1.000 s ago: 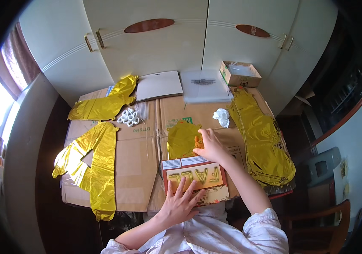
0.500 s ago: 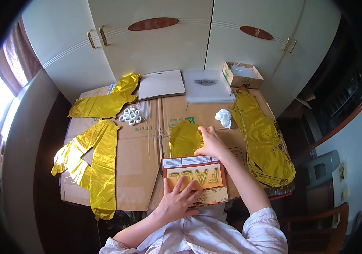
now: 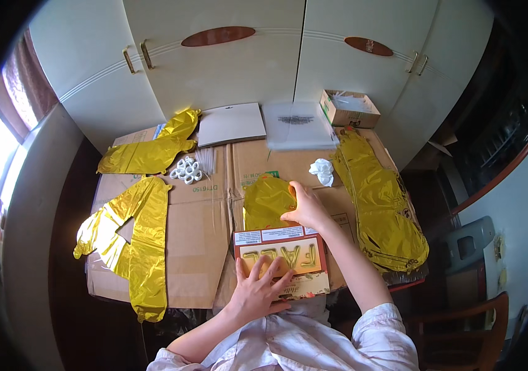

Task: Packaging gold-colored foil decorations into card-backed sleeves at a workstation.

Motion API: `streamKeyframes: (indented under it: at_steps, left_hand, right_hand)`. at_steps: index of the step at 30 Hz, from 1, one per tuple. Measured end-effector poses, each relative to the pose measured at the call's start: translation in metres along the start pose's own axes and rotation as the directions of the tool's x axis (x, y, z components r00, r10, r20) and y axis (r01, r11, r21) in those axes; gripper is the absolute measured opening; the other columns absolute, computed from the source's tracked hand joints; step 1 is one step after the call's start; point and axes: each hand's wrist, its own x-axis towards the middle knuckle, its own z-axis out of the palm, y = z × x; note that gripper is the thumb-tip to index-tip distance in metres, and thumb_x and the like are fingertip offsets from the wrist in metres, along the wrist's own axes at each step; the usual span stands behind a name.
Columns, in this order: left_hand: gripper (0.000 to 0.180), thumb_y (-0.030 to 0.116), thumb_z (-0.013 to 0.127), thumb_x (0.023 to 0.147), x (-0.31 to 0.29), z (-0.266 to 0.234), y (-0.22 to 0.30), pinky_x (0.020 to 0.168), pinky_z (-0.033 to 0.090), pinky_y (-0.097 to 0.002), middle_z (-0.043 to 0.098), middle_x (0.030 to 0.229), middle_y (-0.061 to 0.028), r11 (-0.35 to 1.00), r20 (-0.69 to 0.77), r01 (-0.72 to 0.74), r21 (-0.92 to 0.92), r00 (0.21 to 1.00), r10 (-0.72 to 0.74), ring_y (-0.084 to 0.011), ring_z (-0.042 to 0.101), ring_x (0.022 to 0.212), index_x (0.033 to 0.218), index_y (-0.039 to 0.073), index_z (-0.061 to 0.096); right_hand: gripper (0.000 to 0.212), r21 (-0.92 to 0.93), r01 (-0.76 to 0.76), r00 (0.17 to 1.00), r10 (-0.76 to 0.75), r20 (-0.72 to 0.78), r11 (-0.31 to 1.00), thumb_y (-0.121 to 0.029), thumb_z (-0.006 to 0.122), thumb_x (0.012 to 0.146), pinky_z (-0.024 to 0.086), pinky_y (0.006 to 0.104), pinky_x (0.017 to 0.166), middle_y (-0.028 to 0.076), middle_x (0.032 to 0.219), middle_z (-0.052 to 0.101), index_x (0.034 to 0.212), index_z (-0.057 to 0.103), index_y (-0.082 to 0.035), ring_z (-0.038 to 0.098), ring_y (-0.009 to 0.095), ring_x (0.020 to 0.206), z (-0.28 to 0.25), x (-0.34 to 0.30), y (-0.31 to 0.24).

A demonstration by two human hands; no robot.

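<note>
A flat printed card or package, with gold letter shapes on a red and cream front, lies close to my body. My left hand rests on its lower left part, fingers spread and lying over the front. Just beyond the card is a folded gold foil balloon, its near end at or behind the card's far edge. My right hand grips the right edge of this balloon between thumb and fingers; the exact pinch is partly hidden.
Gold foil balloons lie at left: an A-shaped one and another behind it. More gold foil is piled at right. Also present: white rings, crumpled white tissue, grey-white sheets, clear bags, a small box.
The whole view has shifted slightly. Both hands keep nearly the same places on the card and the gold foil balloon.
</note>
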Motion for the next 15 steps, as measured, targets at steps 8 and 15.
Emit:
streamKeyframes:
  at_steps: [8, 15]
  left_hand:
    - [0.073, 0.063, 0.063, 0.08, -0.001, 0.0, 0.001, 0.095, 0.024, -0.0811, 0.038, 0.149, -0.0123, 1.0, -0.001, 0.013, -0.003, 1.0, -0.013, -0.042, 0.039, 0.132, 0.143, 0.03, 0.045]
    - [0.075, 0.063, 0.065, 0.078, 0.001, 0.003, 0.001, 0.098, 0.02, -0.0812, 0.039, 0.148, -0.0133, 1.0, -0.001, 0.02, -0.017, 1.0, -0.02, -0.044, 0.038, 0.13, 0.143, 0.031, 0.047]
  right_hand:
    - [0.095, 0.134, 0.015, 1.0, -0.016, 0.008, 0.991, -0.021, 0.087, 0.065, 0.042, 0.0393, 0.105, 0.025, 0.134, 0.05, 0.142, 0.035, -0.003, 0.05, 0.034, 0.125, -0.007, 0.004, -0.008]
    - [0.074, 0.436, -0.046, 0.985, -0.033, 0.172, 0.899, -0.022, 0.086, 0.069, 0.047, 0.0344, 0.095, 0.018, 0.119, 0.064, 0.129, 0.05, 0.004, 0.062, 0.025, 0.108, -0.001, 0.014, 0.017]
